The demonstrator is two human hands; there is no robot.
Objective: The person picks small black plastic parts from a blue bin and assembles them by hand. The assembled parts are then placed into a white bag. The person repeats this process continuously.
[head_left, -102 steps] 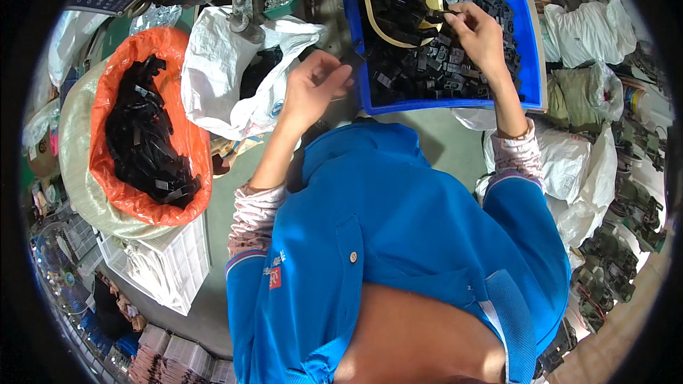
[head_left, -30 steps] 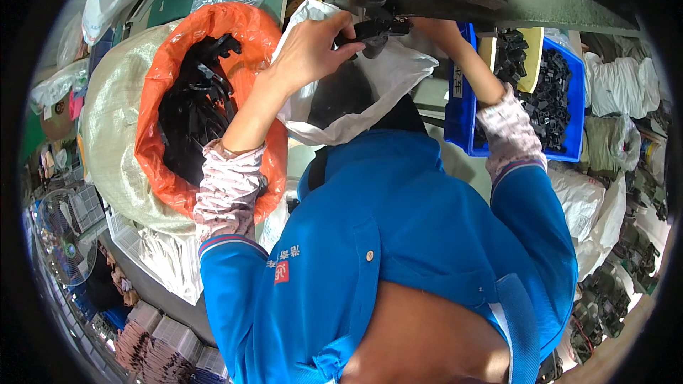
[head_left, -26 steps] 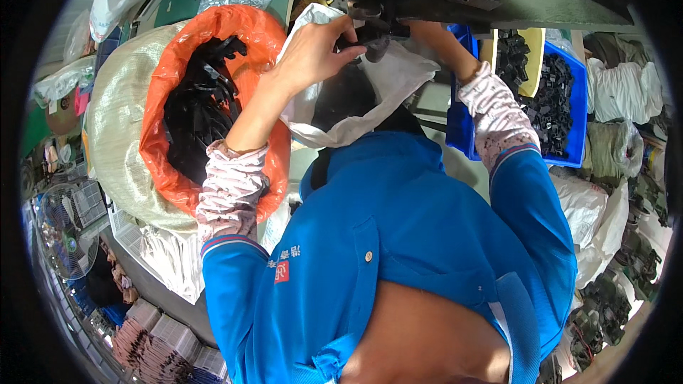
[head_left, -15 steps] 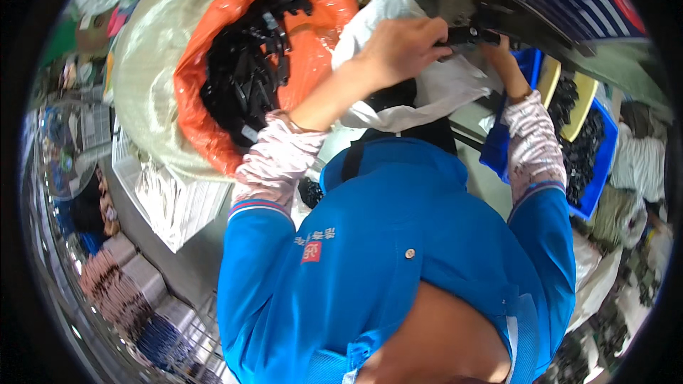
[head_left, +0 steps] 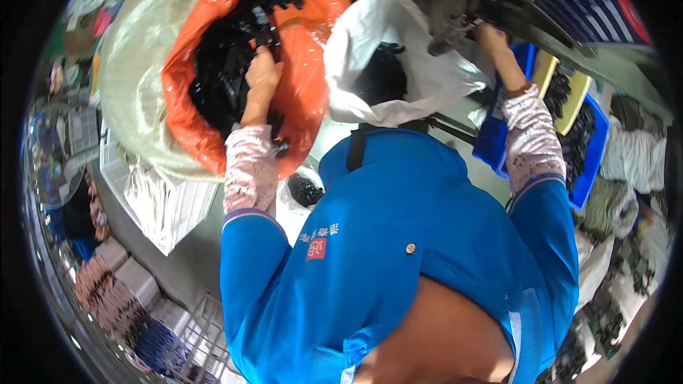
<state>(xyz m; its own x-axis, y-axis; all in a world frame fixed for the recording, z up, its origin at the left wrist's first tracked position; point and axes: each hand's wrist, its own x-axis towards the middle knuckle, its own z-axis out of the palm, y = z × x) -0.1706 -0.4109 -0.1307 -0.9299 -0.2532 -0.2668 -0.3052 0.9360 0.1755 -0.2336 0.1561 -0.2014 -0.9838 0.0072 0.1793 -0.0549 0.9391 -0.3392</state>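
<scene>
Reaching into an orange plastic bag (head_left: pixel 302 92) on the left, my left hand (head_left: pixel 262 75) has its fingers closed on a long black plastic piece (head_left: pixel 266 27). Many similar black pieces (head_left: pixel 217 75) lie around it in the bag. My right hand (head_left: pixel 491 39) is at the dark metal machine (head_left: pixel 448 11) at the far right, its fingers bent together; what they hold, if anything, is too small to make out. Between my hands a white sack (head_left: pixel 441 78) stands open, with black pieces (head_left: pixel 383 75) inside it.
Right of my right arm are blue bins (head_left: pixel 597 160) and a yellow bin (head_left: pixel 580 107) with small black parts. A pale sack (head_left: pixel 131 64) surrounds the orange bag. A white crate (head_left: pixel 174 217) stands at lower left, and a small bag of black bits (head_left: pixel 304 190) lies near my body.
My left hand has moved left from the machine into the orange bag and grasped a black piece. The black piece formerly at the machine no longer shows there. My right hand stays near the machine.
</scene>
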